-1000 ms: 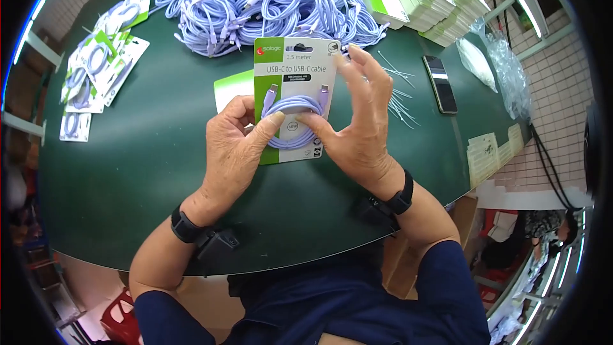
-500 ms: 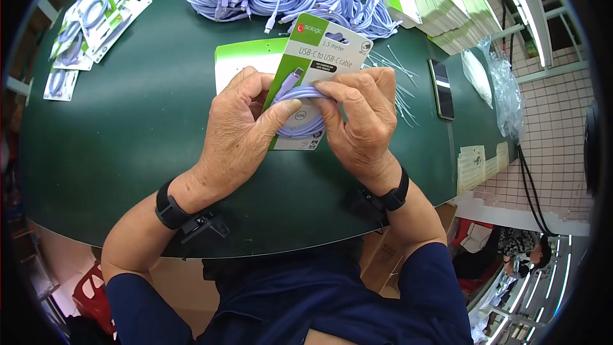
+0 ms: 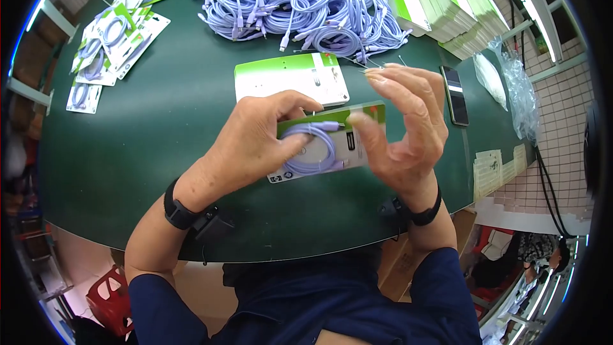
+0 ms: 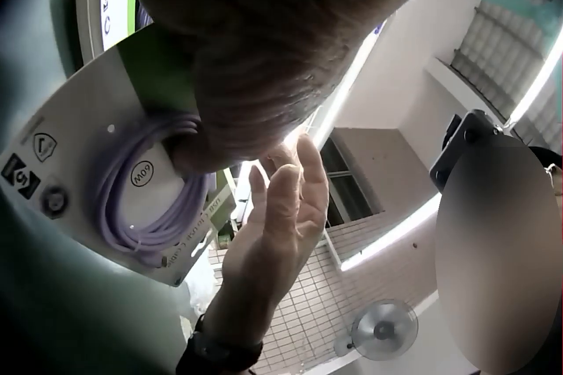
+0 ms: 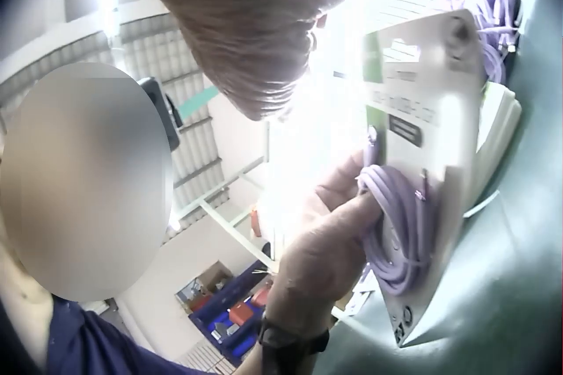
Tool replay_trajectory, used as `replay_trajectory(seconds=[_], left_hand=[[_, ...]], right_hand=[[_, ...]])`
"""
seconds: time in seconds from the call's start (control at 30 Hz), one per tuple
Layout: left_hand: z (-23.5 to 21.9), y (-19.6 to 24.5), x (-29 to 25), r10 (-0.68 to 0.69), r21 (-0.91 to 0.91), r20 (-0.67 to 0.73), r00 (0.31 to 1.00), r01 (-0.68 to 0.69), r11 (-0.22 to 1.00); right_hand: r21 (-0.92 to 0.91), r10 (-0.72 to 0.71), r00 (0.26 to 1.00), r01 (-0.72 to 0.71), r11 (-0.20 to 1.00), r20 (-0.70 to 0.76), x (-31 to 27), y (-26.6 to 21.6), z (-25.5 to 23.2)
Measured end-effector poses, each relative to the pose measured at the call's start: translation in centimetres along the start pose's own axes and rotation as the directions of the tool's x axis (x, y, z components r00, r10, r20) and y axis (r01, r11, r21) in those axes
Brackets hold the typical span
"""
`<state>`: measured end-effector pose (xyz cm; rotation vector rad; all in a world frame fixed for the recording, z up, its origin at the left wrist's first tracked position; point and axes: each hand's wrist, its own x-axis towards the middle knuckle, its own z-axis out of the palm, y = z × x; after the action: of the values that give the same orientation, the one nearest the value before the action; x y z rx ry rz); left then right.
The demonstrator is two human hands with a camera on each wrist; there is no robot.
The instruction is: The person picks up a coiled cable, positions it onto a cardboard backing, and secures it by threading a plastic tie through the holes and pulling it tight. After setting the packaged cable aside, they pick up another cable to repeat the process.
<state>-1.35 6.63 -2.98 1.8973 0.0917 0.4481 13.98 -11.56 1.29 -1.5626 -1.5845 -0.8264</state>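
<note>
In the head view the left hand (image 3: 246, 137) pinches a white-and-green card (image 3: 359, 152) by its lower end, thumb over a coiled lilac cable (image 3: 332, 147) fastened on it. The card lies tilted on its side. Beside its top end the right hand (image 3: 408, 131) has its fingers spread and raised; whether the thumb touches the card cannot be told. The left wrist view shows the coil (image 4: 106, 195) close up. In the right wrist view the left thumb presses on the cable (image 5: 413, 230).
Behind the hands lies a stack of cards (image 3: 281, 80). A large pile of lilac cables (image 3: 287, 0) is at the back, carded cables (image 3: 115, 32) at the left, card stacks (image 3: 447, 6) at the back right. Thin ties, a phone (image 3: 454, 96) and plastic bags (image 3: 490, 80) are at the right.
The card has turned from upright to sideways in the left hand. My right hand has let go of the cable, moved right and spread its fingers.
</note>
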Motion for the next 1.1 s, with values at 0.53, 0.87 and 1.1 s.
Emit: replay_trajectory(seconds=[0.53,0.87,1.1], left_hand=[[0.9,1.8,0.2,0.231,0.25,-0.461,0.857,-0.124,0.96],[0.5,-1.3,-0.1,0.195,0.054,-0.484,0.853,-0.193,0.98],[1.1,0.0,-0.3,0.369,0.205,-0.327,0.87,-0.315,0.927]], right_hand=[[0.469,0.612,0.511,-0.848,0.245,0.603,-1.9,-1.3,0.4],[0.613,0.631,0.607,-0.749,0.252,0.483,-2.6,-3.3,2.6],[0.439,0.522,0.799,-0.6,0.668,0.299,-2.9,-2.9,2.5]])
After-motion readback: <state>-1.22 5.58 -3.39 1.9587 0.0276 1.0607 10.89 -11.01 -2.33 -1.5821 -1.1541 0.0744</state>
